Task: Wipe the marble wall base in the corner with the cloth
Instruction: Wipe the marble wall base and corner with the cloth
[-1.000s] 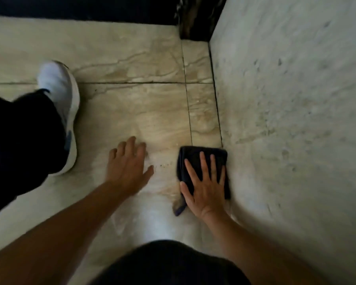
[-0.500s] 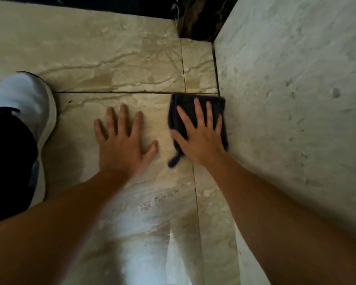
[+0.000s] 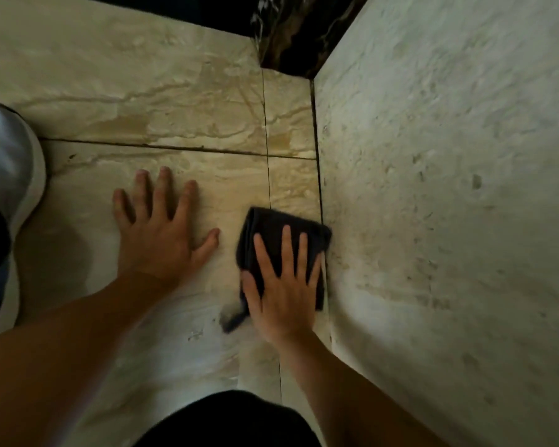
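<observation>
A dark folded cloth [image 3: 271, 229] lies flat on the beige marble floor [image 3: 142, 108], its right edge against the foot of the pale marble wall [image 3: 433, 188]. My right hand [image 3: 283, 285] presses on the cloth with fingers spread, palm down. My left hand [image 3: 158, 233] rests flat on the floor to the left of the cloth, fingers apart, holding nothing. A dark veined marble base [image 3: 291, 37] fills the corner at the top, well beyond the cloth.
A white shoe [image 3: 10, 162] and a dark trouser leg sit at the left edge. A dark-clothed knee [image 3: 233, 421] shows at the bottom. Dark tile joints cross the floor; one runs along the wall's foot.
My right hand slid the cloth forward along the wall toward the corner, then back toward me. My left hand stayed planted on the floor.
</observation>
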The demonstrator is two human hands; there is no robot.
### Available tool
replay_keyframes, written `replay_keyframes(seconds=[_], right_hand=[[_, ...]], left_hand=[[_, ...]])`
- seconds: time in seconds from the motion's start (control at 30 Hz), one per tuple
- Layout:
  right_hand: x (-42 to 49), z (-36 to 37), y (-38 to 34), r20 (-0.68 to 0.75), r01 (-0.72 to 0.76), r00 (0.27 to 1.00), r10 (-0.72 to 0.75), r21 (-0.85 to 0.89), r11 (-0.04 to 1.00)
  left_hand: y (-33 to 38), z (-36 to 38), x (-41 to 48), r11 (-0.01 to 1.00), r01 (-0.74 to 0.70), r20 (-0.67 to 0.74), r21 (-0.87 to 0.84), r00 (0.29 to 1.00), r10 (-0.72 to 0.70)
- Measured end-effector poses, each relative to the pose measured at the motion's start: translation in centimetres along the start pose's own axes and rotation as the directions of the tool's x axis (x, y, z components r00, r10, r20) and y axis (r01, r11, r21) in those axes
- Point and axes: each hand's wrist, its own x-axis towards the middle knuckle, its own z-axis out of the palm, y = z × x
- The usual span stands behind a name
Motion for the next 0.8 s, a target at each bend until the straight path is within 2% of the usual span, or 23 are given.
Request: replay_keyframes(seconds=[0.1,0.2,0.3,0.4,0.5,0.63,0.8], right_hand=[[3.6,-1.1,0.4,-0.008,0.085,0.996,-0.085,-0.004,0.996],[12.9,-4.1,-0.1,-0.045,0.099,0.994,-0.099,0.009,0.995],[21.7,-7.1,-1.4,0.076,0.065,0.995,-0.068,0.045,0.997],[26.1,-8.9,-2.5,0.186,0.028,0.982,-0.04,0.066,0.997],[25.7,-9.0,-2.5,0.191,0.041,0.98,-0.05,0.048,0.998],[20.6,-7.1,-2.3,0.152,0.075,0.985,-0.082,0.052,0.996],[16.7,-5.9,-2.6,0.19,0.092,0.977,-0.101,0.057,0.994]], left_hand=[[0.2,0.0,0.2,1.0,0.02,0.029,0.012,0.999,-0.02],[0.3,0.2,0.3,1.0,0.011,0.03,0.011,0.999,-0.012],[0.1,0.6,0.3,1.0,0.023,-0.014,0.008,1.0,-0.023],[0.1,0.5,0.3,1.0,0.013,-0.013,0.024,1.0,-0.012],[0.0,0.2,0.4,0.999,0.01,0.007,0.032,1.0,-0.01],[0.0,-0.2,0.4,0.999,0.002,0.039,0.037,0.999,-0.004],[0.3,-0.2,0.5,0.998,0.017,0.061,0.054,0.998,-0.02]])
